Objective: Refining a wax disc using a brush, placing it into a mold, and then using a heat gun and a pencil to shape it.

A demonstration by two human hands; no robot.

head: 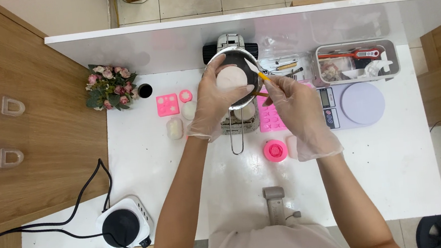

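Near edge of white counter (398, 177): small round electric hotplate (123, 229), white body, black top, black cord trailing left. Beside it, mid-front, a grey stand (274, 202).

Middle: round pink silicone mould (275, 150), glossy, just left of the right wrist. Pale waxy lumps (175, 128) by a square pink mould (167, 105) with round cavities. A flat pink tray mould (271, 116) with many small cells lies partly under the hands.

Hands, both in thin clear gloves. Left hand (215, 100): grip closed around a pale round block (230, 77), matte, held over the steel pot (242, 65). Right hand (297, 106): grip closed on a yellow-handled knife (257, 71), blade touching the block's right edge. Pot shiny, its long wire handle (237, 138) pointing at the person; contents hidden by the block.

Right: lilac round-topped digital scale (356, 104).

Far: clear plastic bin (357, 62) holding a red-handled tool and mixed small bits. Black cup (145, 90), pink flower bunch (109, 86) at far left.
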